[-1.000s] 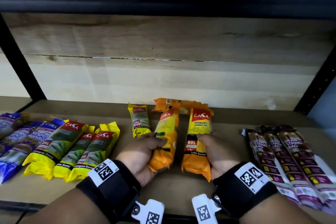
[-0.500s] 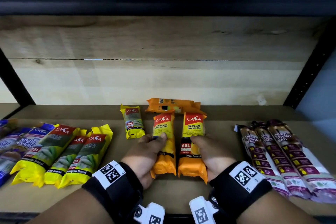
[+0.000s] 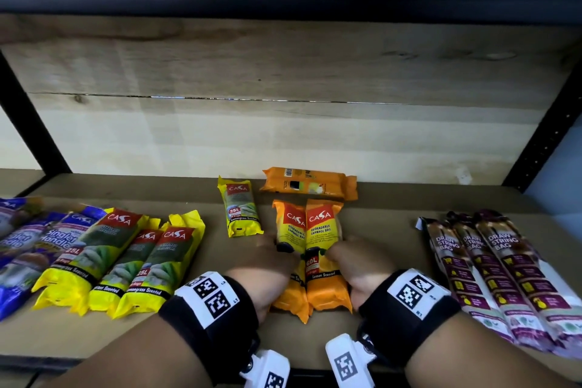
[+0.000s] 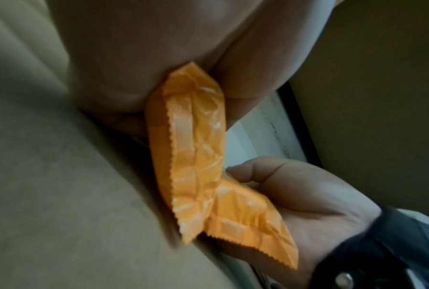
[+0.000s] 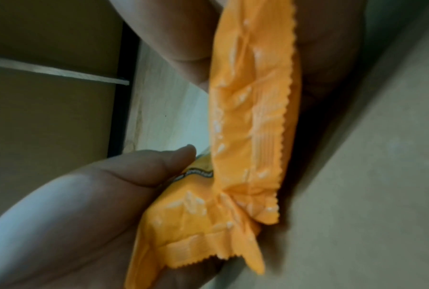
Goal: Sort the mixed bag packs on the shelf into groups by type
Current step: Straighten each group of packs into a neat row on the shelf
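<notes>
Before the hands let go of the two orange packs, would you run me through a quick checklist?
1. Left hand holds the left orange pack: ok.
2. Right hand holds the right orange pack: ok.
3. Both packs side by side, labels up: ok.
4. Third orange pack grouped with them: not ok, lies crosswise behind.
5. Small yellow pack with the yellow group: not ok, apart.
6. Packs flat on the shelf: cannot tell.
</notes>
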